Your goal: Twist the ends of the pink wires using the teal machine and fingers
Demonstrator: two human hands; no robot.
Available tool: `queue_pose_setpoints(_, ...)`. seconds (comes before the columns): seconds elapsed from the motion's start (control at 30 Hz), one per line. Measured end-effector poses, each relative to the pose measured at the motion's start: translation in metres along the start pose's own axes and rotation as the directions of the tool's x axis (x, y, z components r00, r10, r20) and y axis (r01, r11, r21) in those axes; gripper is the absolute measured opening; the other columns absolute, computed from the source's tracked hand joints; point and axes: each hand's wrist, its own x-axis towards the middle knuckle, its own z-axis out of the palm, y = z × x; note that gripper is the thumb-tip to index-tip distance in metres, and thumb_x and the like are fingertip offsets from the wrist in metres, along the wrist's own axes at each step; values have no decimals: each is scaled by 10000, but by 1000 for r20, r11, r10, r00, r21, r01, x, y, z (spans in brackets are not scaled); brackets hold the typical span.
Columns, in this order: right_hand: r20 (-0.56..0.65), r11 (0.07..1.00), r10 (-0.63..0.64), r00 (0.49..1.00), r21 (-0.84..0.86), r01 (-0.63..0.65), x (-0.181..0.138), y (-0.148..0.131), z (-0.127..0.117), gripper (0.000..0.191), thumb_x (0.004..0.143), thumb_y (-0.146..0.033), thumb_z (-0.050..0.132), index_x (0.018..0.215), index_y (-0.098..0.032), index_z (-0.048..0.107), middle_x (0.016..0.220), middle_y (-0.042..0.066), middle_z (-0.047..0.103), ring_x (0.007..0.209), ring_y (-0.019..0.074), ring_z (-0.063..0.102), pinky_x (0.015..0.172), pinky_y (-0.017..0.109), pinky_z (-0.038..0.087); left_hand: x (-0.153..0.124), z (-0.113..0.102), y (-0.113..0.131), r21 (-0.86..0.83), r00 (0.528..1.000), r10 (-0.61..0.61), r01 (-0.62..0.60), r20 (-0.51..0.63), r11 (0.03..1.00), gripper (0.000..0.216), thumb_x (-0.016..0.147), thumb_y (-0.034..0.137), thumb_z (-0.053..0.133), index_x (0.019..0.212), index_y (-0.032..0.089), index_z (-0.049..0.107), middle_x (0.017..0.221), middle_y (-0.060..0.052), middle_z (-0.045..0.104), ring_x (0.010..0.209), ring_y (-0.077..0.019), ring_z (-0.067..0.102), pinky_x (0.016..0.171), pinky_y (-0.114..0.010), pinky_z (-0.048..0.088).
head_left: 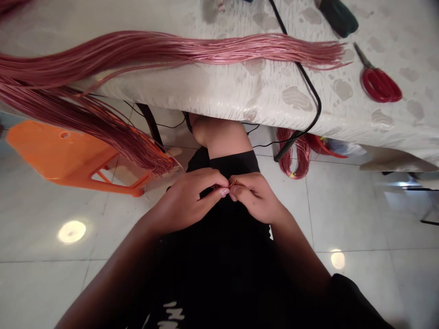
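Over my lap, my left hand (192, 196) and my right hand (255, 196) meet fingertip to fingertip, both pinched on a thin pink wire (233, 183) whose short end shows between them. A thick bundle of pink wires (192, 50) lies along the table edge above and hangs down to the left over an orange stool (61, 155).
Red-handled scissors (379, 82) lie on the patterned tablecloth (267, 96) at the right. A black cable (313, 91) runs across the table and drops over its edge. A coil of red wire (295, 153) sits on the tiled floor under the table. A dark green object (338, 16) lies at the top.
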Motion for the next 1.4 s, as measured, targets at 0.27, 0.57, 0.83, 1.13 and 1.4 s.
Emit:
queue_pose_setpoints(0.27, -100, 985, -97, 990, -154, 81, -2, -3, 3, 267, 909, -117, 484, 653, -187, 464, 612, -54, 444, 568, 74, 413, 566, 227, 329, -1, 0, 0, 0, 1000, -18, 18, -6, 1000, 79, 987, 179, 600, 960, 195, 672, 892, 35, 689, 819, -96, 630, 775, -208, 462)
queue_pose_setpoints(0.57, -50, 987, -101, 994, -128, 94, -4, -1, 2, 260, 943, -110, 470, 700, -191, 515, 655, -45, 498, 602, 86, 465, 601, 236, 365, -2, -2, 0, 12, 1000, -21, 20, 22, 1000, 79, 983, 187, 607, 955, 205, 678, 876, 44, 686, 798, -95, 629, 757, -213, 457)
queue_pose_setpoints(0.83, -86, 971, -140, 986, -209, 120, -2, 0, 3, 235, 901, -94, 486, 686, -187, 500, 657, -43, 479, 592, 85, 446, 593, 244, 346, -2, -2, -2, 30, 998, -49, 48, 33, 998, 72, 983, 209, 595, 967, 209, 665, 872, 38, 680, 794, -106, 626, 735, -235, 455)
queue_pose_setpoints(1.13, 11, 868, -90, 996, -489, 84, -1, 10, 8, 238, 943, -190, 475, 715, -186, 541, 700, -12, 520, 632, 120, 471, 611, 282, 333, 3, -7, 10, 387, 991, -112, 76, 71, 919, 158, 942, 205, 522, 841, 203, 644, 790, -21, 645, 781, -195, 614, 713, -342, 438)
queue_pose_setpoints(1.4, -27, 815, -205, 978, -558, 156, 2, 38, 10, 275, 950, -203, 472, 688, -188, 552, 681, -2, 559, 607, 123, 477, 599, 285, 333, 22, -3, 11, 588, 986, -126, 37, 111, 808, 230, 895, 168, 503, 680, 213, 570, 664, -18, 624, 615, -197, 567, 571, -359, 255)
